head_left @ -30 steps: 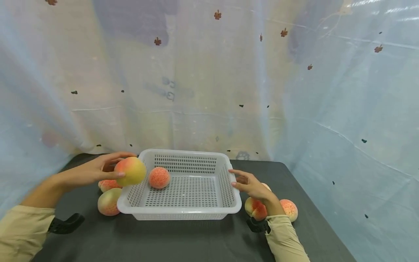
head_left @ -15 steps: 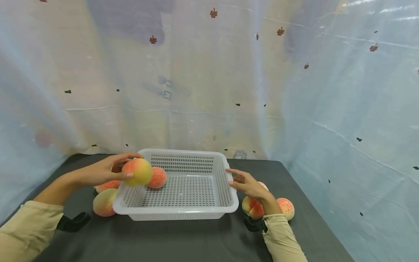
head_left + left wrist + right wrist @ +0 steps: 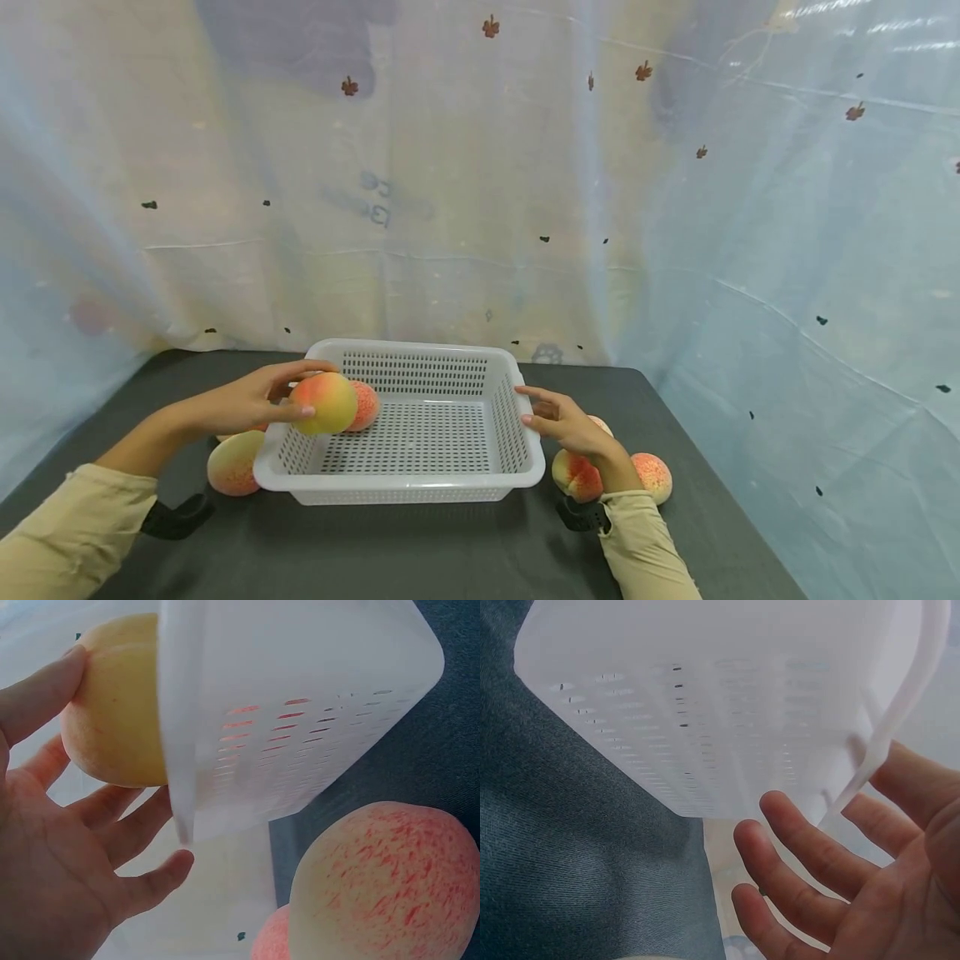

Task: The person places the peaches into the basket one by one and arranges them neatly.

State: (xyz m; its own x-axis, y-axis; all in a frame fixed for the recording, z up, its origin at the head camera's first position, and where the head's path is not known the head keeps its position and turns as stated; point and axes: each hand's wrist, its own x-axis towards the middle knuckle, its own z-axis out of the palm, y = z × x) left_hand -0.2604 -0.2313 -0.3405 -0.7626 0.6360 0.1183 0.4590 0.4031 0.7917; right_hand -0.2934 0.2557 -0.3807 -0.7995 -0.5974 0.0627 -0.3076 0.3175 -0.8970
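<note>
My left hand [image 3: 258, 400] holds a yellow-orange peach [image 3: 327, 403] over the left rim of a white perforated plastic basket [image 3: 420, 482]. In the left wrist view, thumb and fingers curve round the peach [image 3: 120, 705], which the basket wall partly hides. A speckled pink peach [image 3: 365, 406] lies inside the basket at its left end, partly covered by the held one. My right hand [image 3: 566, 423] grips the right rim with thumb and index finger; in the right wrist view its other fingers [image 3: 802, 847] stay outside the basket wall.
Left of the basket rests a pale green-pink peach [image 3: 234, 463], with another mostly hidden behind it. To the right, a red-yellow peach [image 3: 576, 477] and a speckled peach [image 3: 652, 477] sit by my right forearm, a third partly hidden. The dark tabletop [image 3: 390, 550] meets a plastic curtain [image 3: 450, 208] behind.
My left hand has carried the yellow-orange peach rightward, from beside the left rim to over the basket's left end. The right hand keeps its place on the rim.
</note>
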